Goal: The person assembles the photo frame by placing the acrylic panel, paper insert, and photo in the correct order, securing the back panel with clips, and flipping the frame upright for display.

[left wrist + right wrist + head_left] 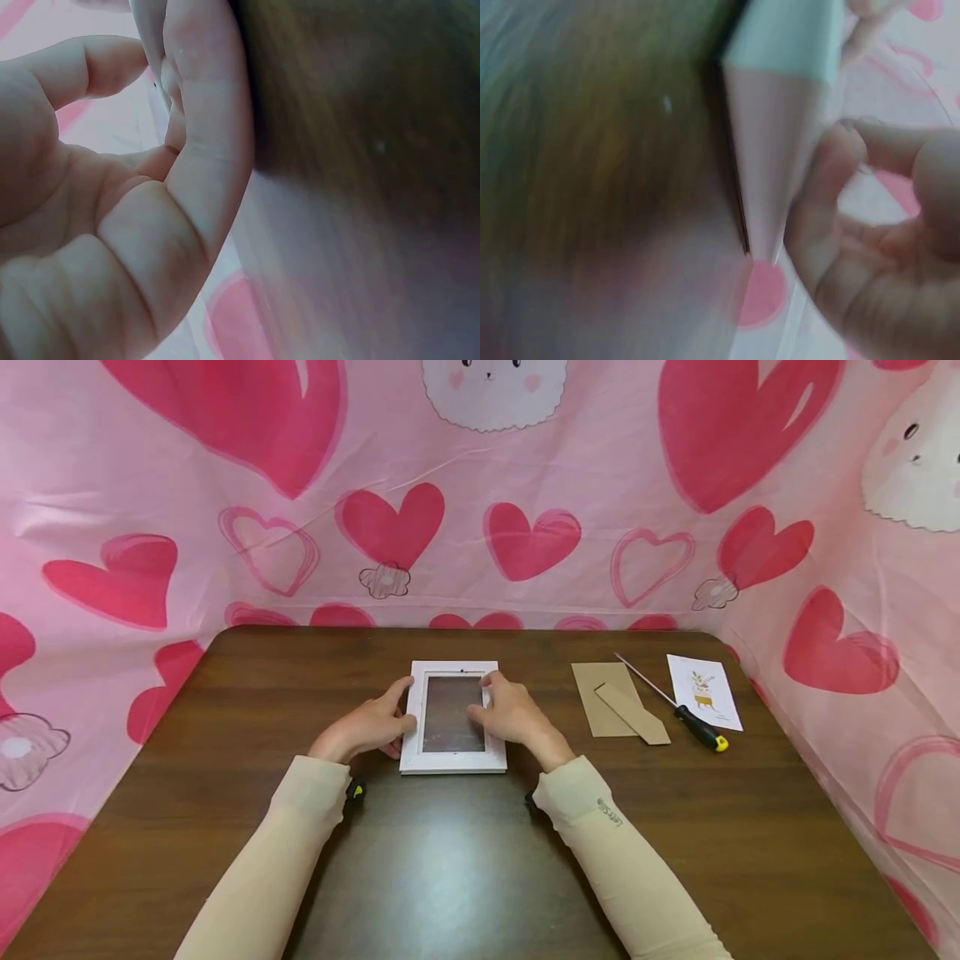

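Observation:
A white picture frame (453, 763) lies on the brown table in front of me, with a clear pane (453, 710) in its opening and the dark tabletop showing through. My left hand (367, 725) grips the frame's left side, thumb on top. In the left wrist view, its long finger (214, 112) runs along the frame's side close to the table. Over the right border, my right hand (513, 712) has its index finger near the upper right corner and its thumb over the pane. The right wrist view shows bent fingers (814, 202) at the top face.
Right of the frame lies a brown backing board (600, 718) with a stand leg (633, 714) across it. Beside it are a screwdriver (697, 727) with a black and yellow handle and a white card (686, 677) with a plant picture. Pink heart-print cloth (465, 468) surrounds the table (285, 677).

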Demonstrator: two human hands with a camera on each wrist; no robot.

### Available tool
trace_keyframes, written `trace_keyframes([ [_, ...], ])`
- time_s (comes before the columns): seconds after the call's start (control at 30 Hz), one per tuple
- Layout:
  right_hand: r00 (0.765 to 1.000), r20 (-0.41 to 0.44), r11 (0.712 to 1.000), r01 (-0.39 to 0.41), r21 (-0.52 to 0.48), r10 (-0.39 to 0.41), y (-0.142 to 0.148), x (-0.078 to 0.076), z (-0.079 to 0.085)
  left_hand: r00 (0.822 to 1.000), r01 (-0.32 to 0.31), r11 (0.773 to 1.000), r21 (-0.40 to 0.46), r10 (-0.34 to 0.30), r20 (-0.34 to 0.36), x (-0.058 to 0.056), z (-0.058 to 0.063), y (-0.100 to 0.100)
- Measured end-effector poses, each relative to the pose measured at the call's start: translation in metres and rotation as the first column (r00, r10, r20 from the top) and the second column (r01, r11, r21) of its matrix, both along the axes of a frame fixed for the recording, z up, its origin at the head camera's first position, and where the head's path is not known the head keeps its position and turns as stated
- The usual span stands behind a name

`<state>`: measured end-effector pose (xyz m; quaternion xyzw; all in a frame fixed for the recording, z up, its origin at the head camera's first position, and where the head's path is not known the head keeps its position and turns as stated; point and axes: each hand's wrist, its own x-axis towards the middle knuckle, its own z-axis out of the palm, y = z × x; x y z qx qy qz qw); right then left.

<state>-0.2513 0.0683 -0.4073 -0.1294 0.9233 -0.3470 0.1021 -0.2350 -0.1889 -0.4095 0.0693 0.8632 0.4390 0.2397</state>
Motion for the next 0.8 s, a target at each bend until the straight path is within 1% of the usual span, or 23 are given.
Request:
trace_keyframes([
  [0.07,0.998,0.024,0.995,-0.053,-0.089,0.056,0.011,-0.001,0.002,1.000,0.000,1.000,0.005,0.000,0.003,0.000,0.000,0.001],
  [0.13,0.995,0.035,0.979,-0.090,-0.183,0.098,0.027,-0.002,0.006,1.000,-0.002,1.000,0.006,0.002,0.009,-0.001,0.000,0.002],
  [0.2,0.995,0.024,0.966,-0.092,-0.240,0.101,0.047,-0.005,0.012,1.000,-0.003,1.000,0.003,0.003,0.014,-0.002,0.000,0.003],
  [0.27,0.997,-0.022,0.964,-0.080,-0.252,0.077,0.071,-0.008,0.020,1.000,-0.009,1.000,-0.005,0.009,0.017,-0.003,0.001,0.003],
  [0.37,0.995,-0.104,0.983,-0.013,-0.185,-0.007,0.112,-0.013,0.033,1.000,-0.011,1.000,-0.016,0.011,0.020,-0.004,0.001,0.003],
  [0.43,0.983,-0.173,0.993,0.047,-0.104,-0.064,0.142,-0.017,0.039,1.000,-0.015,1.000,-0.022,0.016,0.026,-0.004,0.002,0.002],
  [0.5,0.967,-0.222,0.992,0.126,-0.015,-0.126,0.171,-0.020,0.044,0.999,-0.015,1.000,-0.026,0.016,0.032,-0.004,0.002,0.002],
  [0.57,0.949,-0.256,0.978,0.200,0.050,-0.181,0.201,-0.023,0.045,0.999,-0.014,1.000,-0.027,0.015,0.038,-0.004,0.001,0.001],
  [0.63,0.936,-0.277,0.957,0.262,0.128,-0.219,0.230,-0.026,0.042,0.999,-0.013,1.000,-0.028,0.014,0.039,-0.004,0.001,0.000],
  [0.7,0.929,-0.265,0.936,0.308,0.173,-0.257,0.257,-0.029,0.038,0.999,-0.012,1.000,-0.029,0.013,0.042,-0.004,0.001,0.000],
  [0.8,0.927,-0.239,0.908,0.345,0.239,-0.289,0.292,-0.031,0.029,0.999,-0.018,1.000,-0.025,0.019,0.044,-0.003,0.001,0.000],
])
